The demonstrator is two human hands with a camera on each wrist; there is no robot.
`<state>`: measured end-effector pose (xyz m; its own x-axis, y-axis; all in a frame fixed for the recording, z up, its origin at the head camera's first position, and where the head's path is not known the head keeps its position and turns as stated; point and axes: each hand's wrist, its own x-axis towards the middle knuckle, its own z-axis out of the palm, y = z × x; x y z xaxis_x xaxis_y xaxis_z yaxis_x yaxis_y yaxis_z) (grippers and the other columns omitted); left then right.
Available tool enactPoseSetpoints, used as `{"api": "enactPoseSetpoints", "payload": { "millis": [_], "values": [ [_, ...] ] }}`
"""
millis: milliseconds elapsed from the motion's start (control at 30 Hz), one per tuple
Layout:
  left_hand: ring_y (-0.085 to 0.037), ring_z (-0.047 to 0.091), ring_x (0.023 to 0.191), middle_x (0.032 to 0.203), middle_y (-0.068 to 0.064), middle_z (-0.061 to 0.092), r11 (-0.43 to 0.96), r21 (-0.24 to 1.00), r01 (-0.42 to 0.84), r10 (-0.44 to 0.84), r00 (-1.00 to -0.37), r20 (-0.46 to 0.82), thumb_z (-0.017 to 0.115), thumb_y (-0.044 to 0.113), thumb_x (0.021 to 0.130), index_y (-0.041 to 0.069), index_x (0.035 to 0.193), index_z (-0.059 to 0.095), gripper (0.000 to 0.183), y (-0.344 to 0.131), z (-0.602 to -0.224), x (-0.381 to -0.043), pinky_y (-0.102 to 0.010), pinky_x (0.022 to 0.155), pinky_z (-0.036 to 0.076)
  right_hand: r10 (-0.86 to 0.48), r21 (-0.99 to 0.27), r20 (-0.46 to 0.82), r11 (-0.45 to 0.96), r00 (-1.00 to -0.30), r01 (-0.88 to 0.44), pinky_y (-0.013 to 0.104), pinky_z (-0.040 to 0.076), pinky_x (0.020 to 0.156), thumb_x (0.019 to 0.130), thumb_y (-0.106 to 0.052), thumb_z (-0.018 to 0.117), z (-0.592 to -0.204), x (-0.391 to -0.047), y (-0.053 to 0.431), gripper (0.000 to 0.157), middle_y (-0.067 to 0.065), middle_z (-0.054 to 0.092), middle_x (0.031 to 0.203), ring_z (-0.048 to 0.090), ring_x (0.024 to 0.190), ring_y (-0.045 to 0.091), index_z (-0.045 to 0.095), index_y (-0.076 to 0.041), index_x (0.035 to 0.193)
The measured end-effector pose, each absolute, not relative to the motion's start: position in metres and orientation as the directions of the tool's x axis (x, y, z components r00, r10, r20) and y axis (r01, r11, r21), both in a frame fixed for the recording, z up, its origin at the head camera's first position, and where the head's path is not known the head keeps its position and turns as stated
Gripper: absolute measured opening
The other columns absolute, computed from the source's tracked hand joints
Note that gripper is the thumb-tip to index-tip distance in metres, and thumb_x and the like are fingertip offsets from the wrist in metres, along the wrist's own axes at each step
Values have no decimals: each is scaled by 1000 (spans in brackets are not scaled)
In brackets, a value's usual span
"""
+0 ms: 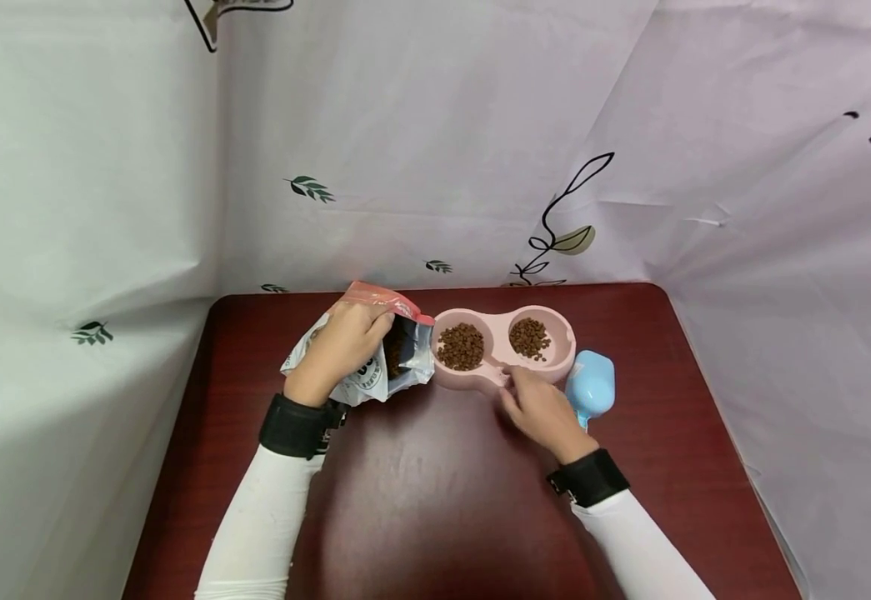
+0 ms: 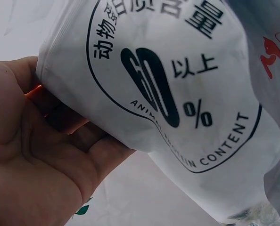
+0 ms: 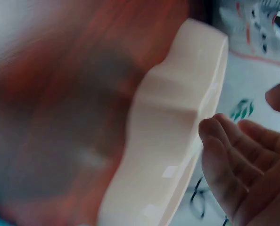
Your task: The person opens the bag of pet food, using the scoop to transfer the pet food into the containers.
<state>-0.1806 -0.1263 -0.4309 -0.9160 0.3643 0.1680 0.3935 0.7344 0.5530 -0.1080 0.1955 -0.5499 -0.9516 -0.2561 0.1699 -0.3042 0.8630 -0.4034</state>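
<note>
My left hand (image 1: pixel 339 342) grips a white pouch of pet food (image 1: pixel 369 382) by its upper edge, which is red. The pouch leans with its open mouth toward the right, and brown kibble shows inside. In the left wrist view, fingers (image 2: pixel 104 146) curl behind the printed pouch wall. Beside the mouth stands a pink double pet bowl (image 1: pixel 473 381), with kibble (image 1: pixel 461 347) in both compartments. My right hand (image 1: pixel 543 408) is at the bowl's front rim, fingers extended and holding nothing; whether the fingertips touch the rim I cannot tell.
A blue scoop (image 1: pixel 593 382) lies right of the bowl, close to my right hand, its handle partly hidden. Everything stands near the back edge of a dark red table (image 1: pixel 405 500). White patterned cloth (image 1: pixel 435 167) hangs behind and on both sides.
</note>
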Motion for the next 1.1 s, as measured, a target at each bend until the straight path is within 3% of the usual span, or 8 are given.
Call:
{"api": "enactPoseSetpoints", "payload": {
  "millis": [133,267,433,533,733,800,933,1100],
  "values": [
    [-23,46,67,63,1,36,739,561,373,357,-923,144,48,19,105,10,85,68,30,-123,-431,-177,-39,69,41,-366,-499,153,773,-918,-391,45,57,85,101,-20,64,-545,-126,166,44,15,68,116,69,98,25,57,3,138],
    [-22,51,69,67,-3,48,748,558,360,349,-928,130,48,20,106,7,93,72,30,-118,-432,-173,-40,71,45,-390,-610,113,699,-914,-373,44,54,90,102,-20,61,-541,-143,138,46,16,66,118,65,100,23,53,2,141],
    [-23,57,73,76,-10,63,751,555,358,333,-931,149,49,20,106,6,90,73,32,-112,-435,-170,-42,73,48,-395,-742,10,612,-919,-271,33,55,84,104,-23,59,-541,-155,117,37,8,72,111,68,96,18,58,-3,136],
    [-22,58,74,78,-9,66,752,553,358,329,-931,156,49,21,106,8,94,75,31,-109,-437,-167,-42,72,49,-417,-818,-43,536,-908,-207,31,56,75,106,-21,56,-545,-156,111,28,10,74,99,71,87,24,60,-3,127],
    [-20,51,63,63,-2,48,749,559,356,334,-931,146,46,21,108,11,83,69,35,-105,-437,-163,-38,66,45,-465,-936,-99,344,-880,-76,52,60,72,108,-15,53,-554,-148,96,26,23,72,89,72,80,44,57,2,127],
    [-19,51,63,63,-2,47,749,559,356,333,-931,146,45,20,108,9,80,67,37,-104,-437,-162,-38,65,44,-461,-936,-91,341,-883,-82,48,60,69,108,-12,51,-554,-146,93,24,23,71,87,71,76,42,57,2,127],
    [-20,58,69,70,-8,59,744,557,368,336,-928,164,46,18,108,6,89,72,34,-102,-439,-160,-38,67,47,-420,-907,-65,404,-905,-122,30,56,60,108,-6,48,-552,-141,91,14,16,68,78,67,65,26,60,-1,112],
    [-26,72,92,101,-18,75,732,564,382,335,-923,190,47,17,107,0,115,75,34,-98,-439,-155,-43,76,56,-395,-890,-27,429,-918,-158,23,49,55,107,-4,48,-552,-139,97,16,11,64,69,60,59,14,60,-4,96]
  ]
}}
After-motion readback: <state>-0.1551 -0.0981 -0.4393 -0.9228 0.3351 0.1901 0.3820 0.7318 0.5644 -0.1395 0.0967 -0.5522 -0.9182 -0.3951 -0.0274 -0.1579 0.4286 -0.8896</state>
